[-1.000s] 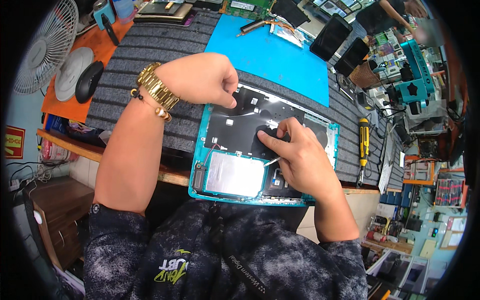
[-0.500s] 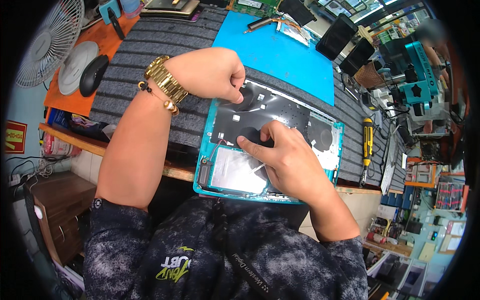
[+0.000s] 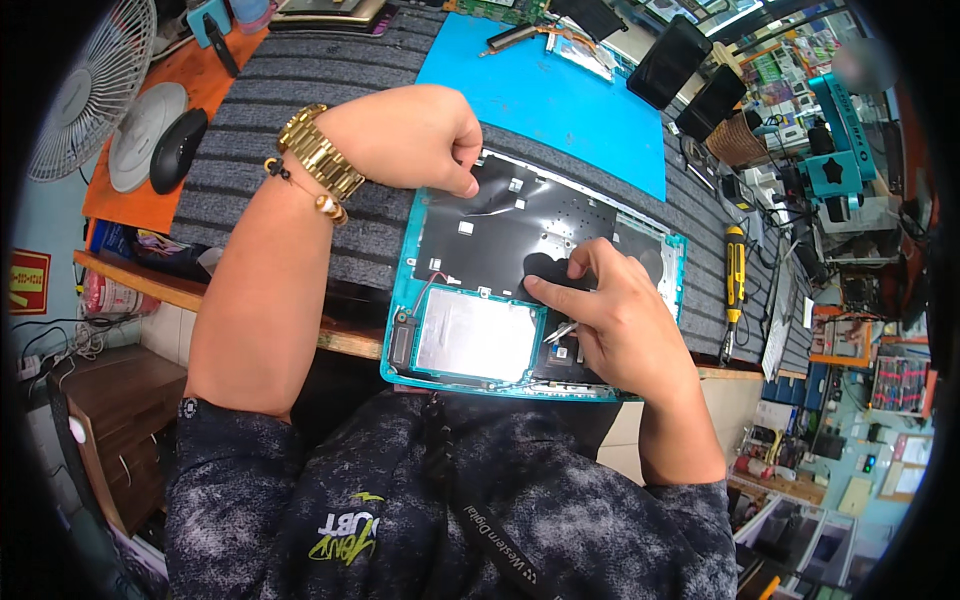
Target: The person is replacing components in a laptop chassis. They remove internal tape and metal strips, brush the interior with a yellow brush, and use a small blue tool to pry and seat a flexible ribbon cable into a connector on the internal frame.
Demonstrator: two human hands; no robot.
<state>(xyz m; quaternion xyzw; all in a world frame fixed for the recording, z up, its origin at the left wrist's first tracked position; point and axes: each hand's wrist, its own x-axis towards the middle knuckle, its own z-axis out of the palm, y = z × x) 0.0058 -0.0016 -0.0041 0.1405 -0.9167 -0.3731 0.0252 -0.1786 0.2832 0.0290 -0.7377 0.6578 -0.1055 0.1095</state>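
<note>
An opened teal laptop shell (image 3: 400,300) lies upside down on the grey ribbed mat, with a black inner sheet (image 3: 500,235) and a silver pad (image 3: 475,335) showing. My left hand (image 3: 415,135), with a gold watch on the wrist, pinches the black sheet at the shell's far left corner. My right hand (image 3: 610,315) rests on the shell's near right part. It holds thin metal tweezers (image 3: 560,332) pointing left into the shell.
A blue work mat (image 3: 560,100) lies beyond the laptop. A yellow screwdriver (image 3: 735,275) lies to the right. A black mouse (image 3: 178,150) on a round pad and a fan (image 3: 85,90) are at the far left. Shelves of tools and parts crowd the right.
My left hand stays at the far left corner of the shell. My right hand has shifted on the near right part, and the tweezers now show under it.
</note>
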